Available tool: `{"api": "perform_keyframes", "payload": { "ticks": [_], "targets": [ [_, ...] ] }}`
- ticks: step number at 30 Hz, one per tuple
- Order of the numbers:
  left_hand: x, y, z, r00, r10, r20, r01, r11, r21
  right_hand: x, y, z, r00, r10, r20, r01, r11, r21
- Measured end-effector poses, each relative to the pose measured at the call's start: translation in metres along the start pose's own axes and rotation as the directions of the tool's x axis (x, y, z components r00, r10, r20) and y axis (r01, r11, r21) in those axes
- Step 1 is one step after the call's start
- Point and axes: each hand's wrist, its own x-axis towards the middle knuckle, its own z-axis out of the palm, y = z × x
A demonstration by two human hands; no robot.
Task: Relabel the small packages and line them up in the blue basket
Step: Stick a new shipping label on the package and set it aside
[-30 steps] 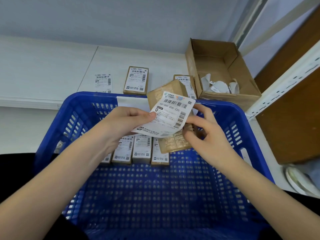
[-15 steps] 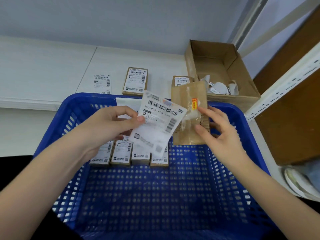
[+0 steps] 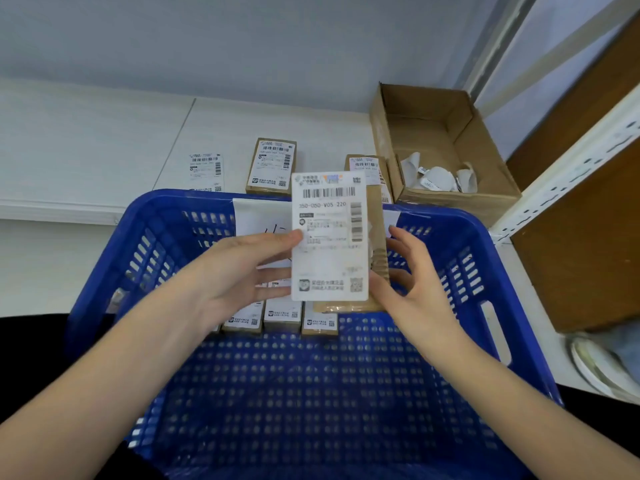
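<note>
- Holding white barcode shipping label [image 3: 329, 237] upright at frame centre, long axis vertical, left hand [image 3: 239, 271] pinching its left edge.
- Brown cardboard package [image 3: 377, 244] sits directly behind, offset right, long axis parallel; right hand [image 3: 412, 289] grips it, fingers behind.
- Both above blue perforated plastic basket [image 3: 450, 237].
- Judgement: label needs a slight rightward shift before pressing.

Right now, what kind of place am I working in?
Probably a parcel packing or shipping room: barcoded shipping label going onto a small package, labelled packages lined up in the blue basket, metal racking alongside.

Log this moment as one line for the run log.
step: applying label | left hand: pinches shipping label | right hand: holds small package behind label | blue basket: row of relabeled packages inside
</note>
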Motion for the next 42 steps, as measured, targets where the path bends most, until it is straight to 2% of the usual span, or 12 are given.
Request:
{"api": "perform_keyframes", "payload": {
  "ticks": [10,16,42],
  "targets": [
    [0.007,-0.009,0.006,0.999,0.024,-0.039,-0.024,1.0,-0.019,-0.002,0.002,0.006,0.995,0.072,0.065,-0.071,0.997,-0.011],
    [0.008,-0.009,0.001,0.997,0.045,-0.056,-0.044,0.999,0.015,-0.001,0.001,0.006,0.99,0.131,0.048,-0.136,0.986,0.1],
    [0.01,-0.014,0.006,0.985,0.105,-0.139,-0.097,0.993,0.061,-0.001,0.006,0.004,0.995,0.051,0.082,-0.052,0.999,0.016]
  ]
}}
